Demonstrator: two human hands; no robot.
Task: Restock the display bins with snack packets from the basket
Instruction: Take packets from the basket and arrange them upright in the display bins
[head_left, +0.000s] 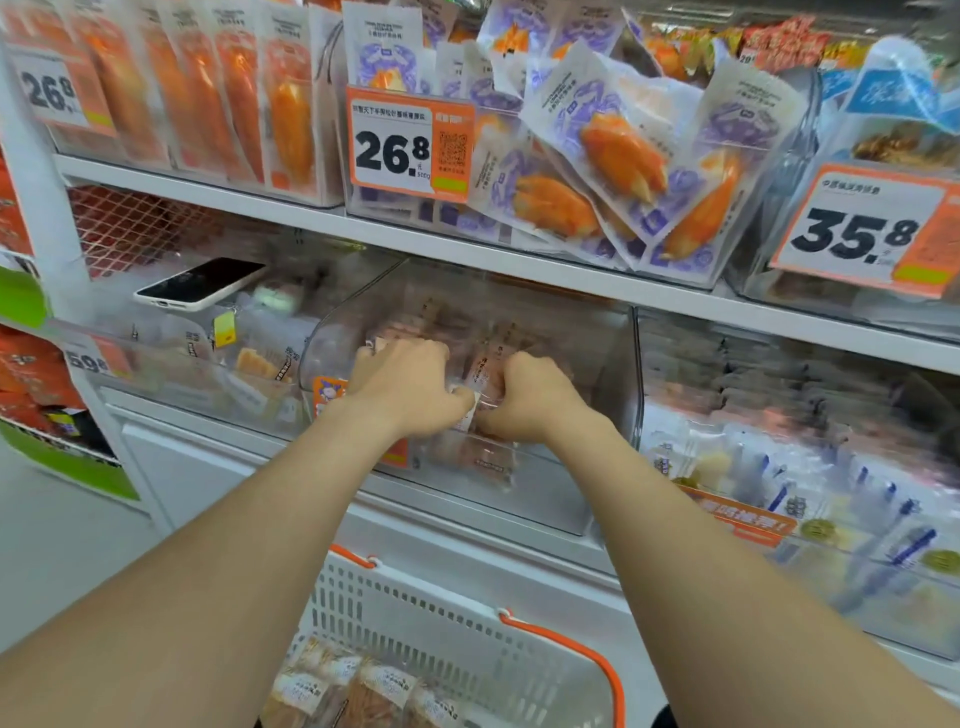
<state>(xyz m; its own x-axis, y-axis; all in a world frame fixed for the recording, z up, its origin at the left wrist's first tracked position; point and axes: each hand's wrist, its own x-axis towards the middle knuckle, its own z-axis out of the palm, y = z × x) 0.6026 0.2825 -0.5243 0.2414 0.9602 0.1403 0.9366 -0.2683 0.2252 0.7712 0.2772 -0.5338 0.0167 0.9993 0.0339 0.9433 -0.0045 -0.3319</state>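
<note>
Right now the left hand (410, 389) and right hand (530, 400) are both reaching into the middle bin (610, 374) on the lower shelf. Their fingers are curling round pinkish packets (485, 371) and holding them there. These are looking light, soft and slick, so pinching the sealed edges seems wisest. More packets (332, 691) are lying in the near basket (441, 603). Tags above are reading 26.8 (410, 145) and 35.8 (862, 228). The packet print is too blurred to read.
</note>
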